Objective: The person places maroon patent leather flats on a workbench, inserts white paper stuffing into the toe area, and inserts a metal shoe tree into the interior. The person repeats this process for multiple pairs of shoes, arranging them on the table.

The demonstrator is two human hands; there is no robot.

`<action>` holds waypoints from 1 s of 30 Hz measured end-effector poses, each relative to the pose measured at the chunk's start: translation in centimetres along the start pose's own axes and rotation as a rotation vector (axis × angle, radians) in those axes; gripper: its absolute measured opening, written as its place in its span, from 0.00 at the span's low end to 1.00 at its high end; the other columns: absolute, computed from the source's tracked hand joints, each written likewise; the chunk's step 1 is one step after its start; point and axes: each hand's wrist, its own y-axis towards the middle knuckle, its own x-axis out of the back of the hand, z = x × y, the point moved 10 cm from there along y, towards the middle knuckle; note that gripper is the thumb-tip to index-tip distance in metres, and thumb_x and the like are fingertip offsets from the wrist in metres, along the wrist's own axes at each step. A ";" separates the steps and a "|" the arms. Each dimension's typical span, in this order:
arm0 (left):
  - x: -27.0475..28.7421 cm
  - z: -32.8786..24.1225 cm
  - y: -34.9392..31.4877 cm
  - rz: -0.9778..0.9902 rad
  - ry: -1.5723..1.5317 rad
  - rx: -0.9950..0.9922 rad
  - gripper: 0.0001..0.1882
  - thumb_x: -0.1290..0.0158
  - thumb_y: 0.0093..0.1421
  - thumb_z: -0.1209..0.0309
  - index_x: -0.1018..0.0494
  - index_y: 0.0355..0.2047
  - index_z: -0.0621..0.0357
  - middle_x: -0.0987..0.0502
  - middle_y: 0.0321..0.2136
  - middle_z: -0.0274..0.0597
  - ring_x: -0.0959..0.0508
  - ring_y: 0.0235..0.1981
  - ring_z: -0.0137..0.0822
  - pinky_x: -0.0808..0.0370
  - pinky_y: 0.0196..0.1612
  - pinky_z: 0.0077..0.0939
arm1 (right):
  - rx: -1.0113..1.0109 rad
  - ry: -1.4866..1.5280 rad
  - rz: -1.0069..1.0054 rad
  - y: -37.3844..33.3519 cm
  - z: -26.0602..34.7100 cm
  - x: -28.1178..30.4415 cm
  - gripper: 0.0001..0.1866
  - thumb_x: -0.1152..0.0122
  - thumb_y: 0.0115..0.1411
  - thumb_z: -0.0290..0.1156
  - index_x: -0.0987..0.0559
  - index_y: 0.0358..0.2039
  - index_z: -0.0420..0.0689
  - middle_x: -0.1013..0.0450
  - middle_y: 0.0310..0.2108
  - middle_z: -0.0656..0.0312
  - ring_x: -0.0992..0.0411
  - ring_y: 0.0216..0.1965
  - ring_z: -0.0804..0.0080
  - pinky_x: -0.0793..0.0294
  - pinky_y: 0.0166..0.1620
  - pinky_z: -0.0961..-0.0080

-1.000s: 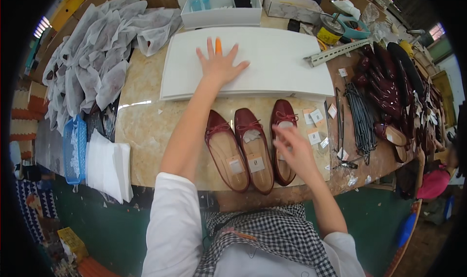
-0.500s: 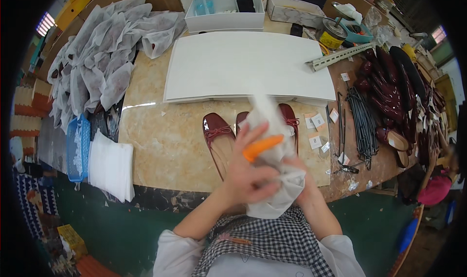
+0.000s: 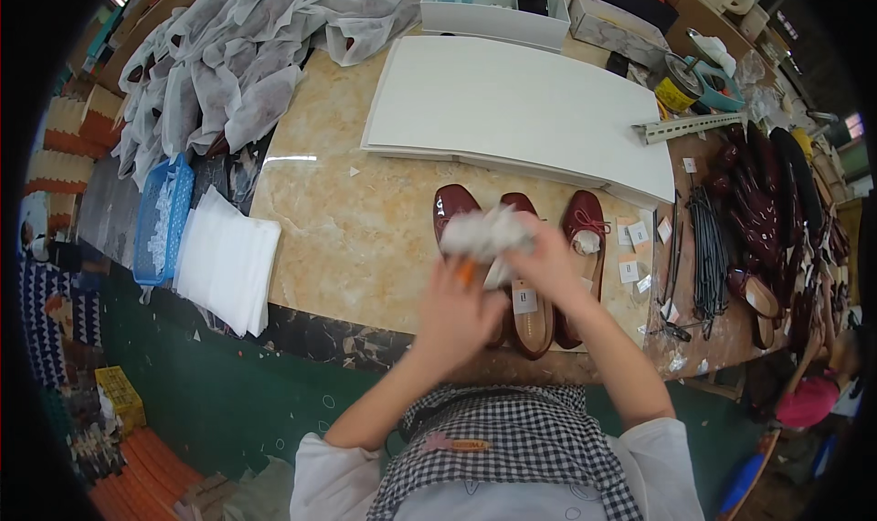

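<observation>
Over the shoes, a crumpled wad of whitish thin paper (image 3: 482, 232) is blurred by motion. My right hand (image 3: 541, 254) grips its right side. My left hand (image 3: 452, 309), an orange cover on one finger, closes on its lower left part; the fingertips are smeared. Three dark red flats with bows stand toes away on the table: a left shoe (image 3: 453, 201), partly hidden by the paper and my left hand, a middle shoe (image 3: 532, 340) with a white tag on its insole, and a right shoe (image 3: 585, 212) with a white wad in its toe.
A stack of white sheets (image 3: 521, 110) lies behind the shoes. Wrapped items (image 3: 237, 64), a blue basket (image 3: 163, 219) and folded white sheets (image 3: 228, 260) are at left. White tags (image 3: 630, 233), black rods (image 3: 708, 251) and piled dark red shoes (image 3: 754, 192) are at right.
The paper, loose and long before, is now a compact wad and has moved away from my body, over the shoes. My hands have gone forward with it. The view has shifted left.
</observation>
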 end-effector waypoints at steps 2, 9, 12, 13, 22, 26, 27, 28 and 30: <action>-1.6 -0.8 -1.6 0.092 0.255 -0.041 0.32 0.51 0.59 0.48 0.31 0.52 0.64 0.32 0.54 0.57 0.37 0.58 0.50 0.49 0.64 0.53 | 0.235 -0.447 0.072 -1.0 2.5 -3.5 0.16 0.43 0.47 0.21 0.21 0.39 0.40 0.36 0.31 0.60 0.31 0.37 0.64 0.29 0.41 0.70; -3.9 -0.6 -2.6 0.187 0.280 0.003 0.36 0.49 0.55 0.44 0.29 0.51 0.64 0.30 0.52 0.57 0.36 0.56 0.53 0.45 0.61 0.57 | 0.304 -0.720 0.023 2.8 1.9 -6.7 0.15 0.39 0.49 0.33 0.23 0.39 0.44 0.33 0.36 0.57 0.32 0.40 0.60 0.33 0.44 0.66; -4.0 -0.6 -2.6 0.148 0.328 -0.009 0.41 0.49 0.55 0.43 0.34 0.56 0.67 0.32 0.54 0.59 0.36 0.57 0.53 0.44 0.61 0.54 | 0.270 -0.684 -0.008 3.1 2.1 -3.0 0.37 0.30 0.45 0.41 0.31 0.56 0.44 0.30 0.43 0.55 0.33 0.47 0.56 0.35 0.49 0.63; -4.1 -1.3 -2.2 0.159 0.327 -0.040 0.41 0.48 0.54 0.44 0.34 0.56 0.70 0.33 0.55 0.59 0.36 0.57 0.54 0.44 0.60 0.54 | 0.177 -0.754 -0.013 4.4 0.3 -2.4 0.37 0.29 0.44 0.41 0.31 0.54 0.43 0.30 0.43 0.55 0.33 0.48 0.57 0.35 0.50 0.63; 3.7 -0.8 -2.4 -0.182 0.239 -0.086 0.33 0.42 0.54 0.55 0.33 0.57 0.58 0.28 0.50 0.52 0.29 0.50 0.49 0.36 0.56 0.43 | -0.044 -0.363 -0.443 -2.7 -3.8 11.9 0.18 0.41 0.55 0.33 0.25 0.46 0.41 0.26 0.40 0.51 0.29 0.45 0.57 0.30 0.49 0.64; 0.7 9.0 -2.8 -0.050 -0.383 0.592 0.25 0.47 0.57 0.69 0.32 0.55 0.63 0.23 0.41 0.45 0.24 0.38 0.32 0.29 0.43 0.25 | -0.784 -0.965 -0.690 -18.6 -16.3 26.3 0.13 0.43 0.59 0.38 0.26 0.34 0.41 0.23 0.27 0.48 0.24 0.31 0.48 0.25 0.34 0.56; -1.2 9.6 -1.8 0.010 -0.388 0.574 0.24 0.49 0.57 0.72 0.32 0.55 0.64 0.23 0.39 0.43 0.24 0.35 0.29 0.28 0.40 0.22 | -0.798 -0.967 -0.668 -20.0 -18.7 26.3 0.13 0.42 0.58 0.39 0.24 0.33 0.40 0.23 0.27 0.48 0.24 0.31 0.49 0.25 0.34 0.55; -2.5 10.1 -1.2 0.066 -0.391 0.565 0.23 0.51 0.58 0.74 0.32 0.55 0.66 0.22 0.37 0.41 0.25 0.33 0.26 0.28 0.38 0.19 | -0.807 -0.967 -0.636 -20.4 -19.6 26.2 0.14 0.41 0.57 0.40 0.23 0.32 0.40 0.24 0.26 0.48 0.24 0.31 0.49 0.25 0.35 0.55; -1.6 10.1 -0.9 -0.083 -0.539 0.455 0.23 0.53 0.56 0.76 0.32 0.54 0.68 0.23 0.37 0.41 0.25 0.35 0.27 0.28 0.39 0.20 | -0.754 -0.852 -0.612 -20.6 -20.8 26.8 0.14 0.40 0.55 0.40 0.22 0.30 0.40 0.23 0.26 0.48 0.24 0.31 0.48 0.25 0.35 0.56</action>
